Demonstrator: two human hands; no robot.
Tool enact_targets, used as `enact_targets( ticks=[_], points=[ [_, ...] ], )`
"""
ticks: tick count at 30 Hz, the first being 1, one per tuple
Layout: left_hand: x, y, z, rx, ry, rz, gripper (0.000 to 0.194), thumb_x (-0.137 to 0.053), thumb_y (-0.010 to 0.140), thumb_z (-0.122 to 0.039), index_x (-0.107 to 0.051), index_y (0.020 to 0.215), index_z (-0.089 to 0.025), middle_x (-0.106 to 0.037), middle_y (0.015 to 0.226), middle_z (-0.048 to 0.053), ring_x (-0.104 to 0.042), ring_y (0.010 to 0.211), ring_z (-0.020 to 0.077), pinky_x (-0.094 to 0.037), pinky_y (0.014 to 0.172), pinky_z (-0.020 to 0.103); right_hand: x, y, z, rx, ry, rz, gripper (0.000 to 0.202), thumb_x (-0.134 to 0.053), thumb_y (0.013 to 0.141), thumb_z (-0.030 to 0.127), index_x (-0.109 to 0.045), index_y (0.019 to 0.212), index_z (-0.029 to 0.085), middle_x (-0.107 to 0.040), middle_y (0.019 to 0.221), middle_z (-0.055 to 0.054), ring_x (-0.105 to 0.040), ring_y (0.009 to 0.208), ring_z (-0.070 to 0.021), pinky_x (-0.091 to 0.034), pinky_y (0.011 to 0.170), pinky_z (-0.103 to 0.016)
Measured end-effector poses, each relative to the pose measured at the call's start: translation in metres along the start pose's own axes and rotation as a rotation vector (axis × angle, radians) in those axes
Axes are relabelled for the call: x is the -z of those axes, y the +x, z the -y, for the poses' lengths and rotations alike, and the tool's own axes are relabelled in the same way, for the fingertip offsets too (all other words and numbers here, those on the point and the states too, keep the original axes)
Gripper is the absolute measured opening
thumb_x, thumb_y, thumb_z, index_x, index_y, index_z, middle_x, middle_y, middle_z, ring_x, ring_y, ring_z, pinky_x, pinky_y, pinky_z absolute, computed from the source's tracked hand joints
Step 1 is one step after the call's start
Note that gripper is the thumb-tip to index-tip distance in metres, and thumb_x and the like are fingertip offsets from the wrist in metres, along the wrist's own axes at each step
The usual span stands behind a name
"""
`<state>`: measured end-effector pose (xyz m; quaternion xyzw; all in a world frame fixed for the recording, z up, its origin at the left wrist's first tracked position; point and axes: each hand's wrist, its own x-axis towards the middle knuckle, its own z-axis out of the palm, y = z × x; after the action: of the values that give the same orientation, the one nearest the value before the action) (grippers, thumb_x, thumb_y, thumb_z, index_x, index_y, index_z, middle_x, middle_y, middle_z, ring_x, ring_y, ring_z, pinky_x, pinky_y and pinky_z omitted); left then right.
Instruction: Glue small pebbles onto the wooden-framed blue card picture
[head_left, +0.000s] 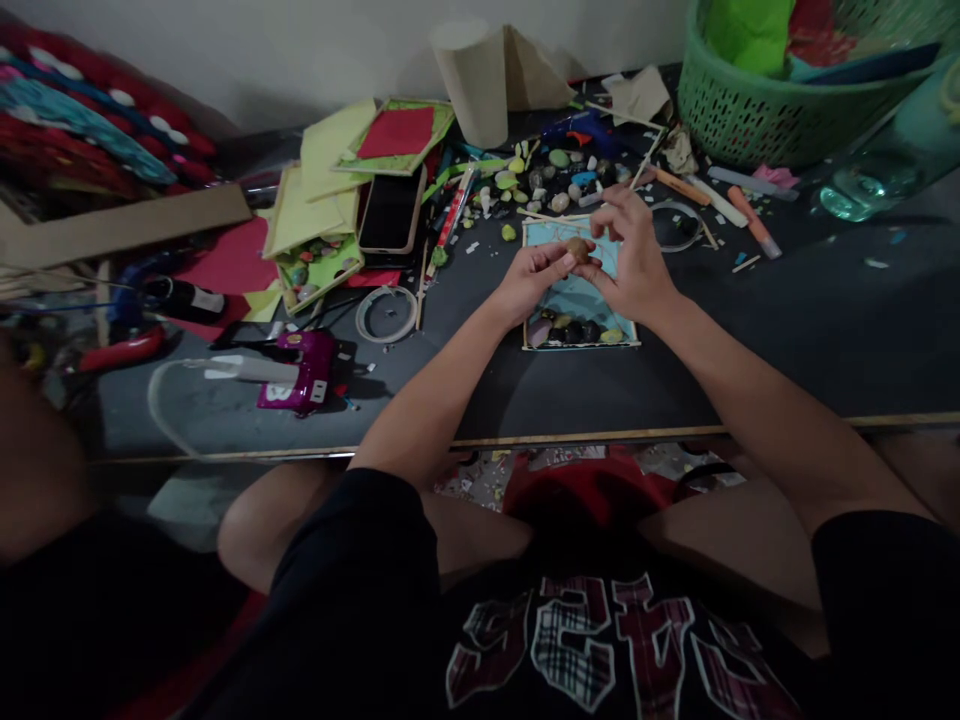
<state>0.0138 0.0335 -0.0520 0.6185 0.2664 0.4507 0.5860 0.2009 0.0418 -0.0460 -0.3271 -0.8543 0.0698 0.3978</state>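
Both my hands meet over a light blue panel (574,297) framed with thin sticks. A brown pebble (577,248) is held up between them, above the panel. My left hand (536,278) grips it between thumb and fingers. The thumb of my right hand (626,250) is at the pebble's right side, with its other fingers raised and curled; how firmly it holds the pebble I cannot tell. Along the panel's near edge lies a row of dark, green and pinkish stones (576,330). Behind my hands is a scatter of loose pebbles (559,158).
A purple glue gun (307,372) lies at the left, near a roll of clear tape (385,314). Framed coloured cards (311,215) and a phone (391,215) are piled behind it. A green basket (742,125) and a bottle (862,180) stand at the right. Another person's arm (37,450) is at far left.
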Motion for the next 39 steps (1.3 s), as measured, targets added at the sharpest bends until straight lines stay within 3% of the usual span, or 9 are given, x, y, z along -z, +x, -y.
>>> enact_targets(
  ticks=[5, 9, 12, 15, 18, 21, 26, 31, 39],
  points=[
    [0.001, 0.0, 0.002, -0.035, 0.018, 0.007, 0.049, -0.068, 0.082, -0.065, -0.075, 0.098, -0.019, -0.076, 0.095, 0.002, -0.07, 0.099, 0.0174, -0.05, 0.097, 0.031, 0.001, 0.0, 0.001, -0.004, 0.01, 0.023, 0.057, -0.044, 0.095, 0.063, -0.045, 0.131, 0.019, -0.058, 0.126, -0.016, -0.06, 0.114, -0.0312, -0.043, 0.107, -0.063],
    [0.004, 0.002, 0.009, -0.04, -0.006, -0.006, 0.049, -0.07, 0.081, -0.063, -0.075, 0.105, -0.02, -0.076, 0.094, 0.002, -0.069, 0.093, 0.0152, -0.051, 0.089, 0.028, 0.0, 0.0, 0.002, -0.001, 0.017, -0.003, 0.05, -0.048, 0.095, 0.056, -0.046, 0.128, 0.02, -0.055, 0.133, -0.017, -0.055, 0.125, -0.0328, -0.043, 0.108, -0.061],
    [0.004, 0.002, 0.01, -0.035, 0.043, -0.011, 0.051, -0.068, 0.083, -0.064, -0.075, 0.105, -0.018, -0.076, 0.094, 0.002, -0.068, 0.085, 0.0136, -0.05, 0.083, 0.027, 0.001, 0.001, 0.003, -0.009, 0.044, 0.029, 0.047, -0.049, 0.095, 0.054, -0.046, 0.128, 0.02, -0.058, 0.126, -0.015, -0.059, 0.118, -0.0306, -0.047, 0.104, -0.059],
    [0.001, 0.0, 0.005, -0.03, 0.031, 0.003, 0.052, -0.068, 0.083, -0.063, -0.074, 0.105, -0.017, -0.076, 0.095, 0.004, -0.069, 0.089, 0.0144, -0.051, 0.085, 0.027, 0.002, 0.001, 0.005, -0.038, 0.071, 0.041, 0.047, -0.052, 0.093, 0.055, -0.047, 0.126, 0.021, -0.058, 0.124, -0.014, -0.06, 0.113, -0.029, -0.048, 0.102, -0.057],
    [-0.002, -0.001, 0.001, 0.006, -0.03, 0.035, 0.056, -0.07, 0.08, -0.064, -0.072, 0.107, -0.015, -0.076, 0.095, 0.006, -0.071, 0.093, 0.0165, -0.053, 0.09, 0.029, 0.004, 0.002, 0.006, -0.054, 0.075, 0.022, 0.054, -0.06, 0.086, 0.061, -0.049, 0.122, 0.023, -0.052, 0.135, -0.015, -0.058, 0.116, -0.0316, -0.047, 0.104, -0.06],
    [-0.003, 0.0, 0.003, 0.028, -0.004, 0.013, 0.061, -0.069, 0.078, -0.069, -0.071, 0.105, -0.015, -0.075, 0.09, 0.006, -0.071, 0.087, 0.0158, -0.054, 0.085, 0.028, 0.006, 0.002, 0.003, -0.085, 0.1, 0.018, 0.055, -0.06, 0.085, 0.064, -0.049, 0.121, 0.025, -0.049, 0.14, -0.015, -0.063, 0.105, -0.0291, -0.052, 0.098, -0.058],
    [-0.001, 0.002, 0.007, -0.033, 0.133, -0.045, 0.059, -0.061, 0.082, -0.073, -0.071, 0.099, -0.017, -0.075, 0.092, 0.006, -0.065, 0.081, 0.0134, -0.049, 0.075, 0.026, 0.008, 0.001, -0.007, -0.152, 0.169, -0.061, 0.062, -0.049, 0.092, 0.065, -0.032, 0.137, 0.025, -0.067, 0.115, -0.01, -0.065, 0.083, -0.023, -0.056, 0.084, -0.05],
    [-0.003, 0.001, 0.0, -0.03, 0.187, -0.007, 0.061, -0.057, 0.083, -0.075, -0.07, 0.095, -0.016, -0.074, 0.084, 0.005, -0.06, 0.072, 0.0124, -0.046, 0.071, 0.027, 0.012, 0.001, -0.008, -0.138, 0.133, -0.027, 0.06, -0.053, 0.09, 0.063, -0.038, 0.135, 0.025, -0.069, 0.107, -0.008, -0.065, 0.083, -0.025, -0.055, 0.085, -0.05],
    [-0.004, 0.001, -0.004, -0.023, 0.156, 0.028, 0.058, -0.06, 0.081, -0.074, -0.067, 0.085, -0.017, -0.068, 0.074, 0.002, -0.06, 0.069, 0.0112, -0.049, 0.074, 0.028, 0.012, 0.003, 0.002, 0.097, 0.015, -0.022, 0.043, -0.043, 0.095, 0.032, -0.034, 0.135, 0.02, -0.064, 0.092, -0.004, -0.058, 0.077, -0.021, -0.056, 0.083, -0.046]
  ],
)
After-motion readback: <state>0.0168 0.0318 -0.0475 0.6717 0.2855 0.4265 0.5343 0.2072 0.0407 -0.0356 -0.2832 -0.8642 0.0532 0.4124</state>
